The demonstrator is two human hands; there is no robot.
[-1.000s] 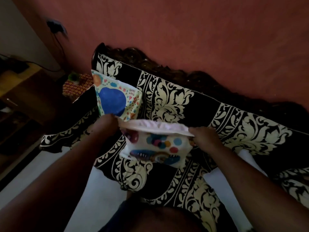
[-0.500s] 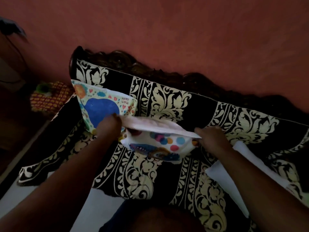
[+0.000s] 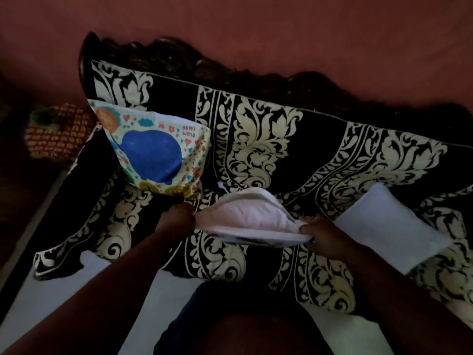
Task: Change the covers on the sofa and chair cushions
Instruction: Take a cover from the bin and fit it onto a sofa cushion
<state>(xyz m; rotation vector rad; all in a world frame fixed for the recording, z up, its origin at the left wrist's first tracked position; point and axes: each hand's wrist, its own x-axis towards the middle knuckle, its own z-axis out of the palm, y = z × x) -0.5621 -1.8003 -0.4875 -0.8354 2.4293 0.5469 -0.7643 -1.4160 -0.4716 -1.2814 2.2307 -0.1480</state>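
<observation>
Midway through the cover change, by the look of it. Backed by a red wall [image 3: 230, 34]: a sofa [image 3: 256, 139] draped in black-and-cream scrollwork, filling most of the view. Lying on the seat at right, just beside the right forearm: a bare white cushion [image 3: 391, 226], no cover on it. Propped against the backrest at left: an elephant cushion [image 3: 153, 152], already dressed in a bright print. Off the sofa's left end, dim and hard to make out: a red-and-yellow bundle [image 3: 56, 134].

Held low over the seat, between both hands and in front of the elephant cushion: a printed cover [image 3: 243, 219], mouth stretched wide and turned up toward the camera, pale pink lining showing, print only along the lower edge. Cannot tell whether anything sits inside.

Gripping the cover's left end: the left hand [image 3: 176, 219], fingers curled tight and bunched on the cloth. Pinching the right end: the right hand [image 3: 322, 234], thumb on top of the hem, fingers folded beneath; finer detail lost to dim light and blur.

Judged the step in hand: opening the cover to take a cushion. Likely needed next: freeing one hand, probably the right, reaching for the bare cushion close by, feeding a corner into the mouth while the other hand keeps the opening taut.
</observation>
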